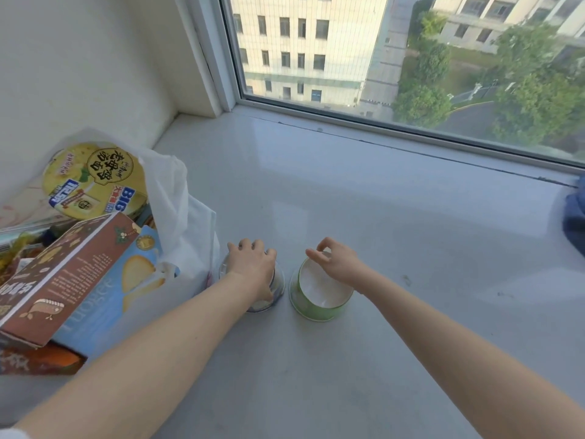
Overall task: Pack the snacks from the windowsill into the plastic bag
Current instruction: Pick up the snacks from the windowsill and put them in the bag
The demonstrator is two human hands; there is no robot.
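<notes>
Both bare forearms come in from the bottom edge. Left hand (251,267) sits palm-down on a small cup (278,288), fingers curled over its far side and gripping it. The cup looks clear plastic with a pale filling; most of it is hidden under the hand and the label is unreadable. Right hand (340,264) is at the far rim of the green cup (316,307), thumb and forefinger bent there; cannot tell if they actually pinch anything.

The green cup is round and glossy with a flat white foil-like lid. Both cups stand upright, axes vertical, side by side near the windowsill (364,201) front edge, left of centre. The sill is pale, smooth and slightly reflective.

Plastic bag (177,198) is white, thin and crinkled, at the left end of the sill by the wall corner, just beside the small cup, mouth open toward the camera. Inside:
- a yellow round noodle bowl (95,182), tilted, lid facing the camera
- a brown carton box (63,274), long axis running from front-left to back-right, its near end cut off
- a light-blue box (104,308) under it, partly veiled by the bag
- an orange packet (41,359), mostly hidden

Blue cloth (574,217) is cut off at the sill's right edge.
</notes>
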